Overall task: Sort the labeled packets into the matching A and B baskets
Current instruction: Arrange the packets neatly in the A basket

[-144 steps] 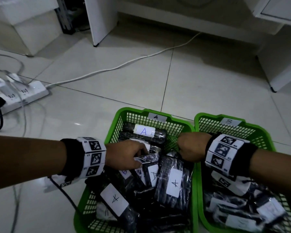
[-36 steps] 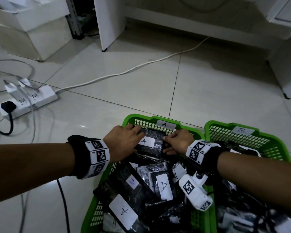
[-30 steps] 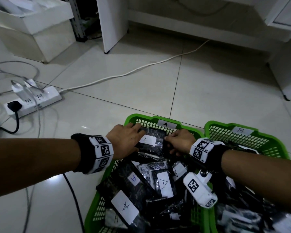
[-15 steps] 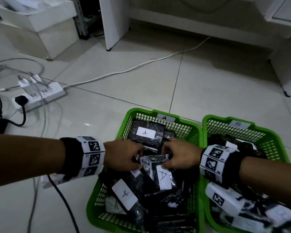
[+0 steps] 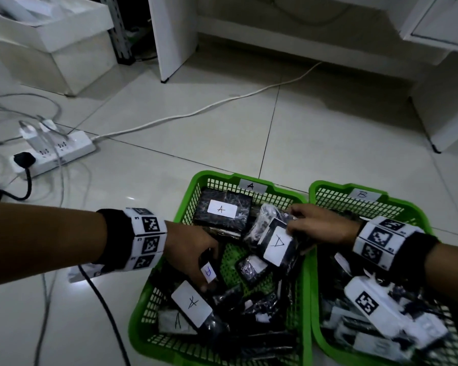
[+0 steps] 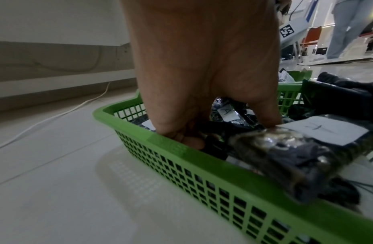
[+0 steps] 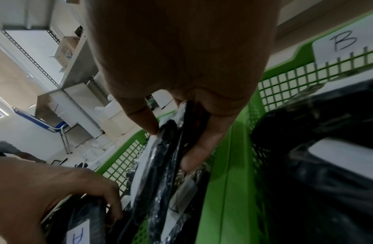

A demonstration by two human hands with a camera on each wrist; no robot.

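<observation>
The right hand (image 5: pixel 320 227) pinches an A-labelled packet (image 5: pixel 275 244) raised over basket A (image 5: pixel 196 180); the left hand (image 5: pixel 191 253) grips a blue-marked packet (image 5: pixel 209 272) below it. Lifting each clear to read its label before sorting seems wise.

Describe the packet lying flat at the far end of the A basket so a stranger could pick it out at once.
Two green baskets sit side by side on the tiled floor; take the left one, the A basket, tagged A on its far rim. At its far end, just under that tag, lies a black flat packet. Unlike its neighbours, it lies flat and untouched by either hand, its white A label facing straight up.
</observation>
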